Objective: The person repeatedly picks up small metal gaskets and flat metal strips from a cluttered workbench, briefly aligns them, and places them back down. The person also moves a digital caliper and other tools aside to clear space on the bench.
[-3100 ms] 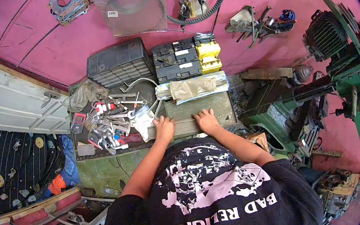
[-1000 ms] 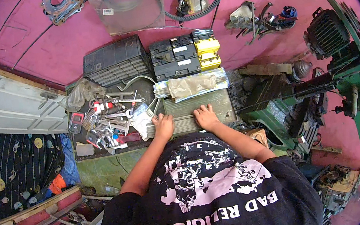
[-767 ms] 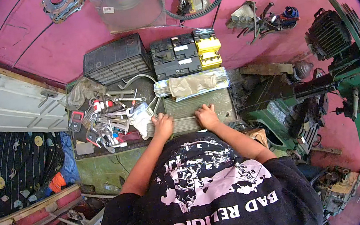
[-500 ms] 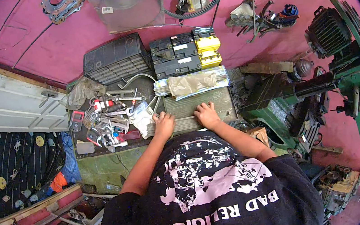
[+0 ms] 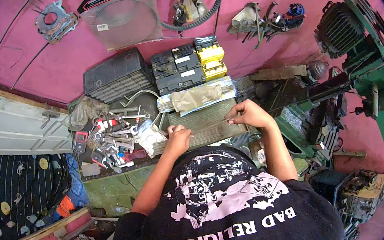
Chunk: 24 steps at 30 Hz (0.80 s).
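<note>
Thin grey rods [image 5: 209,138] lie side by side along the front of the workbench, before a ribbed greenish surface [image 5: 196,118]. My left hand [image 5: 179,139] rests at their left part, its fingers curled in; what they grip, if anything, is too small to make out. Raised a little at the right end, my right hand [image 5: 251,113] pinches a thin rod between thumb and fingers. Beyond the ribbed surface, a crumpled brown paper wrap [image 5: 196,99] lies on a patterned packet [image 5: 223,86]. A white cloth [image 5: 151,139] is just left of my left hand.
Loose wrenches and other tools [image 5: 116,138] cover the bench's left side. At the back stand a black drawer cabinet [image 5: 116,76] and stacked black and yellow batteries [image 5: 187,65]. A green drill press [image 5: 382,95] rises at right. A white door [image 5: 7,120] is at left.
My right hand has lifted off the rods and moved right, closing into a pinch. The left hand's fingers have curled inward. The whole view has shifted slightly.
</note>
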### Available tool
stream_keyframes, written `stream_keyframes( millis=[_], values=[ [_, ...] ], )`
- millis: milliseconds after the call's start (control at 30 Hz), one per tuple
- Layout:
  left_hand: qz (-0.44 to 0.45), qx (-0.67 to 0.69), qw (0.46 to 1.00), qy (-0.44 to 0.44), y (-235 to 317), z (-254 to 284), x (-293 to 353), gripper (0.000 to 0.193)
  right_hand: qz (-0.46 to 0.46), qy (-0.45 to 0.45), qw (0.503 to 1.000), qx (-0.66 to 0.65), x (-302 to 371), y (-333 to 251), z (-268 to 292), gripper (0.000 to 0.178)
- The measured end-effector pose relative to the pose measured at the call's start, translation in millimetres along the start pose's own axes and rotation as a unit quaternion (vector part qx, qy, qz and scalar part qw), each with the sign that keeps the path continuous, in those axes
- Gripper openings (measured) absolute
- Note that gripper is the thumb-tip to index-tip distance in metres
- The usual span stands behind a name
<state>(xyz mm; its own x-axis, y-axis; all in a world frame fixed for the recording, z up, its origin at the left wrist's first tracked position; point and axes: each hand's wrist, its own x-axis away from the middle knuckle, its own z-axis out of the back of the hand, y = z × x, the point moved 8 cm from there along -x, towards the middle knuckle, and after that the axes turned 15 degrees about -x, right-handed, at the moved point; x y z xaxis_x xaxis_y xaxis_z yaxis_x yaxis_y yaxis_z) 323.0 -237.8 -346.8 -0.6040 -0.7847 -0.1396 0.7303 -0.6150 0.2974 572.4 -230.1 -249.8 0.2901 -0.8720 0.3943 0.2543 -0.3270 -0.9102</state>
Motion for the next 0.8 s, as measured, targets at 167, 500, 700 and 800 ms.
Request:
stream_keyframes(
  millis=[167, 500, 700, 800],
  values=[
    [-0.002, 0.072, 0.992, 0.102, 23, 48, -41, 0.01, 0.164, 0.037, 0.964, -0.206, 13, -42, -3, 0.024],
    [0.016, 0.094, 0.991, 0.093, 29, 31, -59, 0.015, 0.288, 0.104, 0.952, 0.002, -1, -60, -40, 0.019],
    [0.042, 0.067, 0.993, 0.087, 26, 22, -55, 0.019, 0.28, 0.104, 0.95, 0.097, -19, -19, -51, 0.014],
    [0.036, 0.062, 0.995, 0.072, 29, 20, -57, 0.02, 0.324, 0.148, 0.923, 0.144, -13, -17, -41, 0.013]
  ],
)
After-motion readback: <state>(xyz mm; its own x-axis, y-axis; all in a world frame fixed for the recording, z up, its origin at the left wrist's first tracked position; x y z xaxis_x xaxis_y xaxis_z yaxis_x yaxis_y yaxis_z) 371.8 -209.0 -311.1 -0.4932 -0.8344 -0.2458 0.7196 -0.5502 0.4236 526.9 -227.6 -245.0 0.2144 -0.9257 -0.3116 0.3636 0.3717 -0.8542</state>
